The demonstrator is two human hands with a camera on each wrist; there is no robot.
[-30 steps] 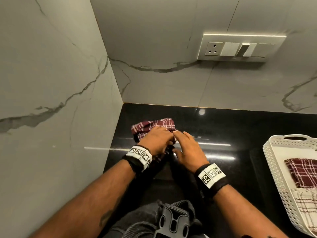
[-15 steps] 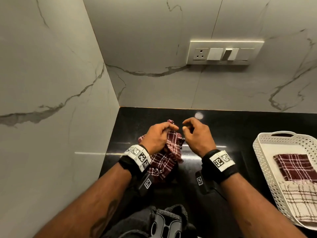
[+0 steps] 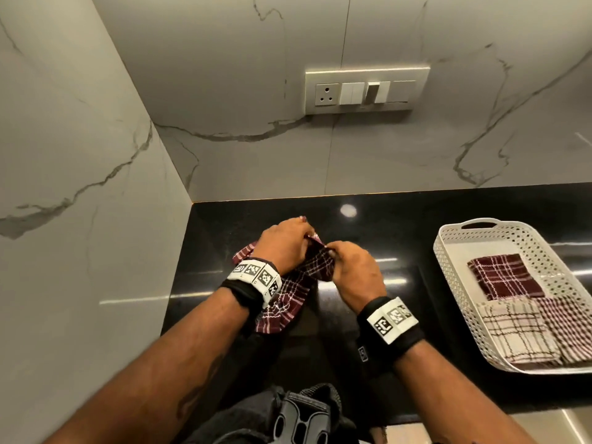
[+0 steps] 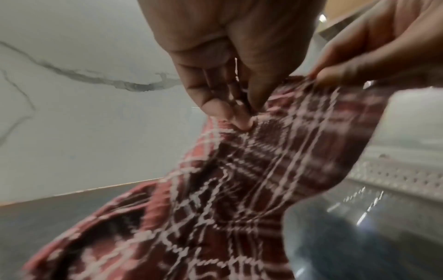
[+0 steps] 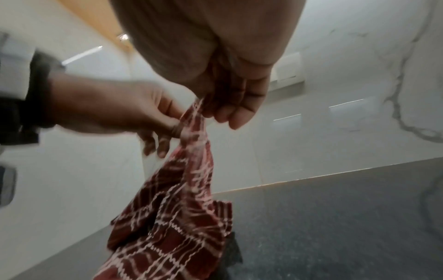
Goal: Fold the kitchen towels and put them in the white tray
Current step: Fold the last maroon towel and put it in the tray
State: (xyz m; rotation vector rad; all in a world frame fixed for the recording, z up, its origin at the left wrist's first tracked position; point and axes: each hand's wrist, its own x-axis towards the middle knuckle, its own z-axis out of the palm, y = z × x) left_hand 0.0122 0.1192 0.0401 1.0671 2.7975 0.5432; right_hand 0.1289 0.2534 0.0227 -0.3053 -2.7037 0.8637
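A maroon checked kitchen towel (image 3: 288, 296) hangs crumpled above the black counter, near the left wall corner. My left hand (image 3: 285, 248) pinches its upper edge (image 4: 242, 121) between thumb and fingers. My right hand (image 3: 349, 267) pinches the same edge a little to the right (image 5: 201, 111). The two hands are close together, almost touching. The towel (image 5: 172, 223) droops below them, its lower part touching the counter. The white perforated tray (image 3: 455, 283) stands to the right of my right hand.
Three folded towels lie in the tray: a maroon one (image 3: 503, 277), a cream checked one (image 3: 515, 334) and a fine-checked one (image 3: 573, 328). Marble walls close the left and back sides. A switch panel (image 3: 366, 91) is on the back wall.
The towel lay on the counter under both hands a second ago. It has been lifted, and my right hand has come in and pinched its top edge beside my left.
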